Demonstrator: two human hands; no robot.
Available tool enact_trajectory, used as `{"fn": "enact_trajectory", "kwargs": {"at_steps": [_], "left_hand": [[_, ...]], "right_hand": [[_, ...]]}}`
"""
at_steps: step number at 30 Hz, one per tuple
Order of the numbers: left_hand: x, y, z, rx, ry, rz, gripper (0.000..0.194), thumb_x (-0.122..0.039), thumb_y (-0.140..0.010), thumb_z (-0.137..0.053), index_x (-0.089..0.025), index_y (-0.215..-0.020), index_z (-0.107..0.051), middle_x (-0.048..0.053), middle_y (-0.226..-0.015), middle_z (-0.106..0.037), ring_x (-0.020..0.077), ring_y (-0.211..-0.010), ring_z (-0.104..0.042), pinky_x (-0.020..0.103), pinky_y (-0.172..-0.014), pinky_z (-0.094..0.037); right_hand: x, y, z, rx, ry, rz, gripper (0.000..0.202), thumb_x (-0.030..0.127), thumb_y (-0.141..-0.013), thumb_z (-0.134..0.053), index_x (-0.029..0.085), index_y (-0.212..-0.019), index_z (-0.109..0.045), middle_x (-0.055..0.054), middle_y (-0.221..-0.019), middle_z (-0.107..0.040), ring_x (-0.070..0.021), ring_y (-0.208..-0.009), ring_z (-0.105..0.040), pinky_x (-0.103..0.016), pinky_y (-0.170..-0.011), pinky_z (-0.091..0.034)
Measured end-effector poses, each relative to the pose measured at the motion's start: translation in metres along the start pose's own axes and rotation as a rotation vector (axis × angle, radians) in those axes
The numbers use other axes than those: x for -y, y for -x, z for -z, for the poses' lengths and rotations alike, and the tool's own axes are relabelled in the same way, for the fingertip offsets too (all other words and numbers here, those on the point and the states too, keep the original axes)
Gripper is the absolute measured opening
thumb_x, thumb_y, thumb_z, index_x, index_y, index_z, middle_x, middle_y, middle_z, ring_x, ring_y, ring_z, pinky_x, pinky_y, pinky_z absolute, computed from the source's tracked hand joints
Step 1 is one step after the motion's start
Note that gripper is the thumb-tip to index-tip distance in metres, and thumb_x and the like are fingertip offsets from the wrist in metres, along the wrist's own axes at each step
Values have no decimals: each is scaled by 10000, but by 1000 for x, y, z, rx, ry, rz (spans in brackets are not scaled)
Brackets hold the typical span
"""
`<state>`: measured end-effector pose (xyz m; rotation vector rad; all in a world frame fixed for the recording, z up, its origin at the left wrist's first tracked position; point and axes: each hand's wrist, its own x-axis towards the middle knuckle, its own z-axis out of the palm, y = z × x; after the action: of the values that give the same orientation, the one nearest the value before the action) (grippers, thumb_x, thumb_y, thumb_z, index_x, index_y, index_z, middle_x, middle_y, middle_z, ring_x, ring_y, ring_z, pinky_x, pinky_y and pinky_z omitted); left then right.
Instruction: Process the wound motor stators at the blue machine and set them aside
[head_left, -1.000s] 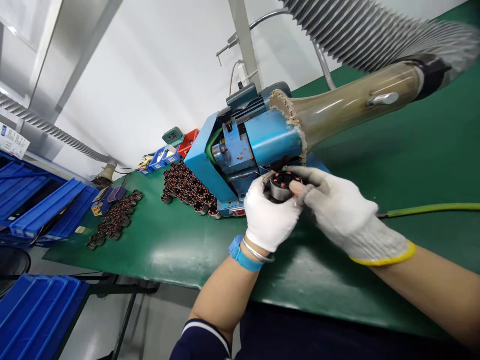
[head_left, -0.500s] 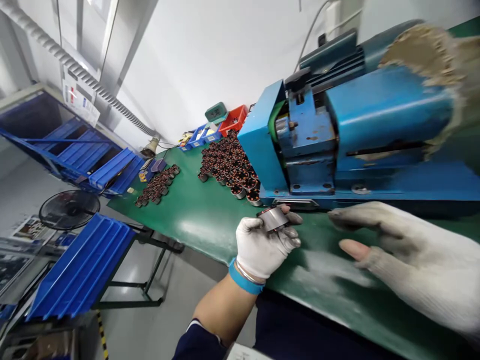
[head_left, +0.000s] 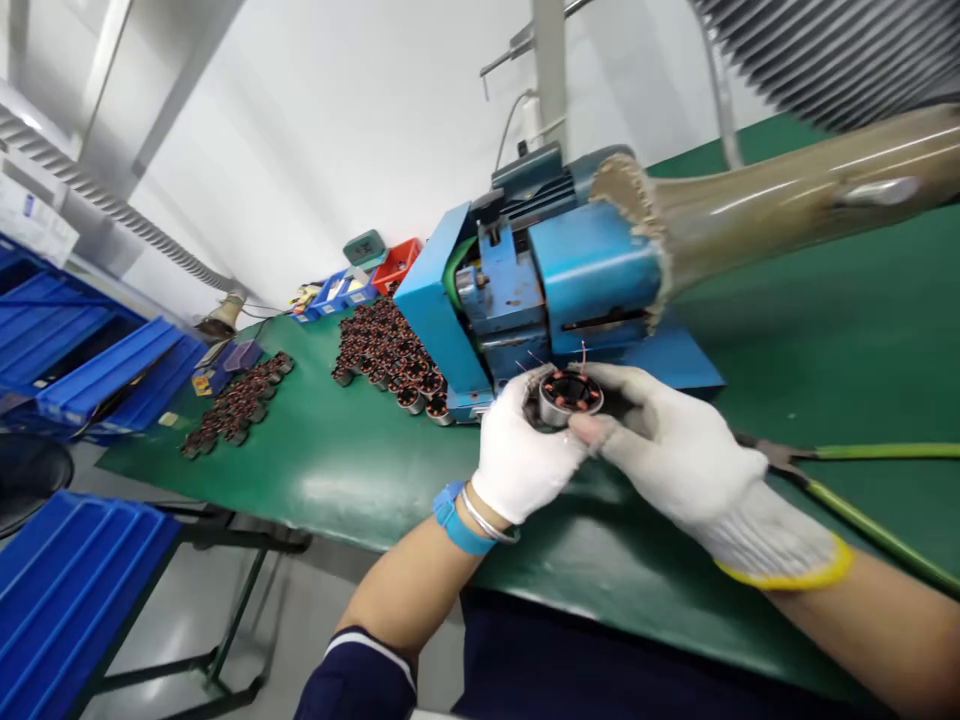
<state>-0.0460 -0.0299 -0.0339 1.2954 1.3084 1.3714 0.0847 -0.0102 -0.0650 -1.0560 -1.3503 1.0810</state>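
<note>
A motor stator [head_left: 571, 397], a steel ring with a black core, copper windings and thin wire ends sticking up, is held over the green table in front of the blue machine. My left hand [head_left: 529, 445], in a white glove, is closed around its left side. My right hand [head_left: 671, 440], gloved with the thumb tip bare, grips the ring's right side between thumb and fingers. The stator's face with the windings is tilted up toward me. Parts of its sides are hidden by my fingers.
Behind my hands stands the blue machine [head_left: 427, 290], with a brown duct [head_left: 787, 195] running right. Many stators [head_left: 382, 345] are piled left of it, and another group [head_left: 240, 405] lies farther left. Green-handled pliers [head_left: 787, 457] lie at right. A red bin [head_left: 397, 262] stands behind.
My right hand has moved left from the machine's front and taken hold of the stator with my left hand. The stator has turned its winding face up. My view has shifted right.
</note>
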Motion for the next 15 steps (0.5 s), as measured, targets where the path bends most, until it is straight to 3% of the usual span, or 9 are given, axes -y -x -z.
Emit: {"fn": "enact_trajectory", "kwargs": {"at_steps": [5,10,15], "left_hand": [[-10,-26,-17,-10,-131,-55,398,-282,-715,-842,-186,-1068,-686,113,-1097,-802,273,-1036,-768,416,-992,-609],[-29,-30,-26,-53,-260,-63,230,-226,-745,-791,-181,-952,-701,63,-977,-810,237,-935,-758,344,-850,-620],[-38,-32,-32,-50,-290,-39,203,-232,-737,-812,-188,-899,-699,42,-916,-800,222,-893,-738,310,-788,-605]], "right_hand": [[8,-22,5,-49,-252,-45,479,483,-756,-838,238,-1151,-721,-107,-1149,-787,-343,-1090,-751,-511,-1018,-615],[17,-30,2,-55,-364,-27,393,446,-769,-811,238,-1095,-741,-80,-1097,-800,-320,-1098,-753,-466,-1011,-628],[22,-30,5,-51,-433,-37,397,426,-763,-783,201,-1089,-750,-68,-1017,-806,-316,-1115,-746,-478,-1072,-592]]}}
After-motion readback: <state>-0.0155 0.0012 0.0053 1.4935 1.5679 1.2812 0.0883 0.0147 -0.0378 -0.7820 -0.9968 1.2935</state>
